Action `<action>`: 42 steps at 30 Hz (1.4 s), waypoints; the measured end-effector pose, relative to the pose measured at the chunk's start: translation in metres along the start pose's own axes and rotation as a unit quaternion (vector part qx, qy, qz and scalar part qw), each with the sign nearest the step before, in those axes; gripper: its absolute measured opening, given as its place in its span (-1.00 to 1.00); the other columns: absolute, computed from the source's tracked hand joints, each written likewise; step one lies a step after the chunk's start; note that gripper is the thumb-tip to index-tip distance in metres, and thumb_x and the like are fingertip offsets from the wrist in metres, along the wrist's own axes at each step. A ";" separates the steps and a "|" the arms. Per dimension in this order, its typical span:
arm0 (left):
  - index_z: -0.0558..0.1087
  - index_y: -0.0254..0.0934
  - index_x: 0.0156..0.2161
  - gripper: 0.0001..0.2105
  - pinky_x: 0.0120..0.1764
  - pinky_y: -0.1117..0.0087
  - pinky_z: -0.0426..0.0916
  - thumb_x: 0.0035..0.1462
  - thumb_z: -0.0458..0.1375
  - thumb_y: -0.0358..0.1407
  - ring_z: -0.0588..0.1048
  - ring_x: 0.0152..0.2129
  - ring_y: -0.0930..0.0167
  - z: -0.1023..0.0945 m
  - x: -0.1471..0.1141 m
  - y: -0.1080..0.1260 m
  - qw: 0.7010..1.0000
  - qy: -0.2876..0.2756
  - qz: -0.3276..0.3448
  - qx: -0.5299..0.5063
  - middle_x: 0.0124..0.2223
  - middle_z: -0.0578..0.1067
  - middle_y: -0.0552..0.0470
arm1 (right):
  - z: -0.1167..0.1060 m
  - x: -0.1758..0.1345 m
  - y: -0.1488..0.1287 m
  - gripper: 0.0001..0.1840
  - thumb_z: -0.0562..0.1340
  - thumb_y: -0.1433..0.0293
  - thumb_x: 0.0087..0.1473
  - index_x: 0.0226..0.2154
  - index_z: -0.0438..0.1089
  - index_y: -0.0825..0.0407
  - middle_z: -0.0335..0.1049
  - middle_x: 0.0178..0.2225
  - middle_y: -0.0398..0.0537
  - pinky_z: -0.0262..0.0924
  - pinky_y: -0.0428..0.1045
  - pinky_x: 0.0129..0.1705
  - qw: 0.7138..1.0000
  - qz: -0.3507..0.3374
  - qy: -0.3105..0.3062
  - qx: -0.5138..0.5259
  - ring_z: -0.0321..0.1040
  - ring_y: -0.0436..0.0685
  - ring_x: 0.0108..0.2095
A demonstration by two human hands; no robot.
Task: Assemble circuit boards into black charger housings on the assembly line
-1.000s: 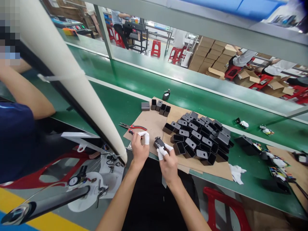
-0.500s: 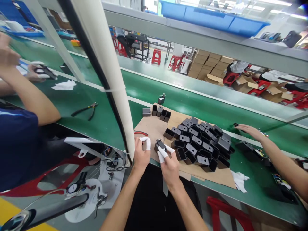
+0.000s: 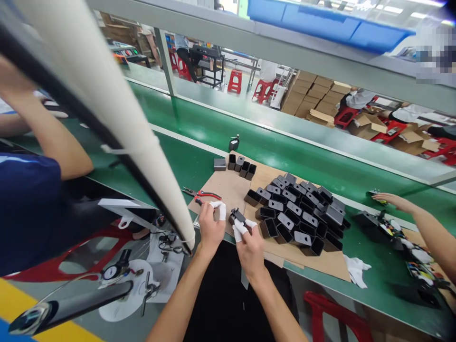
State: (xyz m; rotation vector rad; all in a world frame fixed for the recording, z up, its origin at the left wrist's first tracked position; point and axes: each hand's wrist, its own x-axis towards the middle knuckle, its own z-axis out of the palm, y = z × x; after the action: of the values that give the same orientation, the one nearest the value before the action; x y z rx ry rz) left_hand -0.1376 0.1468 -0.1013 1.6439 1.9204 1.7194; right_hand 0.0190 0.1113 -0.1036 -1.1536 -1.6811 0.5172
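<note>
My right hand (image 3: 248, 242), with white cots on its fingertips, grips a small black part (image 3: 236, 216) at the near edge of a cardboard sheet (image 3: 228, 187). My left hand (image 3: 210, 224), fingers curled and also wearing white cots, hovers just left of that part, apart from it; whether it pinches anything is hidden. Red-handled pliers (image 3: 201, 194) lie on the cardboard just beyond my left hand. A heap of black rectangular housings (image 3: 299, 216) is piled to the right of my hands.
A thick white tube (image 3: 107, 118) slants across the left. A row of upright housings (image 3: 242, 167) stands at the cardboard's far edge on the green belt (image 3: 270, 147). A co-worker's arm (image 3: 420, 223) reaches in from the right; another person sits at left. White cloth (image 3: 358, 270) lies nearby.
The view has swung about; my hands stay together over the small black part. The co-worker's hand at right has drawn back a little to the right.
</note>
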 end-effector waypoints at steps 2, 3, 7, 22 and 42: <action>0.47 -0.19 -0.19 -0.84 -0.10 0.24 0.38 0.46 0.12 -0.24 0.46 -0.24 0.29 -0.001 0.000 0.002 1.000 0.000 0.002 -0.001 -0.25 0.47 -0.01 | 0.000 0.003 -0.007 -0.77 0.31 0.34 0.34 -0.04 0.68 -0.08 0.58 -0.04 0.12 0.51 0.18 0.07 1.000 0.021 0.006 0.018 0.60 0.24 -0.03; 0.47 -0.19 -0.18 -0.84 -0.10 0.24 0.39 0.47 0.11 -0.24 0.47 -0.25 0.29 -0.002 0.001 0.003 1.000 0.001 0.003 -0.003 -0.25 0.47 -0.01 | -0.002 0.005 -0.013 -0.77 0.32 0.31 0.34 -0.02 0.66 -0.07 0.60 -0.03 0.11 0.50 0.19 0.10 0.997 0.055 0.026 0.053 0.60 0.24 -0.01; 0.48 -0.18 -0.16 -0.86 -0.05 0.22 0.41 0.47 0.11 -0.25 0.50 -0.21 0.28 -0.004 0.001 0.005 1.000 0.003 0.003 -0.008 -0.21 0.50 -0.02 | -0.018 0.013 -0.048 -0.58 0.47 0.18 0.20 0.08 0.57 -0.10 0.65 0.01 0.00 0.52 0.16 0.12 0.848 0.335 0.130 0.389 0.62 0.17 0.00; 0.48 -0.19 -0.18 -0.83 -0.10 0.22 0.36 0.45 0.13 -0.20 0.46 -0.23 0.27 0.001 -0.001 -0.003 1.000 -0.008 0.004 0.004 -0.23 0.47 -0.01 | -0.047 0.006 -0.062 -0.64 0.29 0.07 0.35 0.06 0.62 -0.14 0.64 0.13 0.04 0.60 0.17 0.15 0.782 0.369 0.047 0.500 0.64 0.19 0.04; 0.48 -0.19 -0.18 -0.87 -0.07 0.20 0.38 0.45 0.14 -0.24 0.47 -0.19 0.24 0.001 0.000 -0.001 0.999 -0.014 0.020 0.023 -0.20 0.49 -0.06 | -0.005 0.009 -0.006 -0.74 0.25 0.43 0.41 0.04 0.63 -0.04 0.58 -0.06 0.13 0.57 0.11 0.00 0.996 -0.047 0.009 -0.082 0.61 0.21 -0.06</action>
State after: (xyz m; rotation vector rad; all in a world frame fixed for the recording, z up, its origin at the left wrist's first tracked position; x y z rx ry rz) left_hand -0.1373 0.1478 -0.1031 1.7241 1.9413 1.6691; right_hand 0.0204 0.1151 -0.0922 -1.1857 -1.7792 0.3144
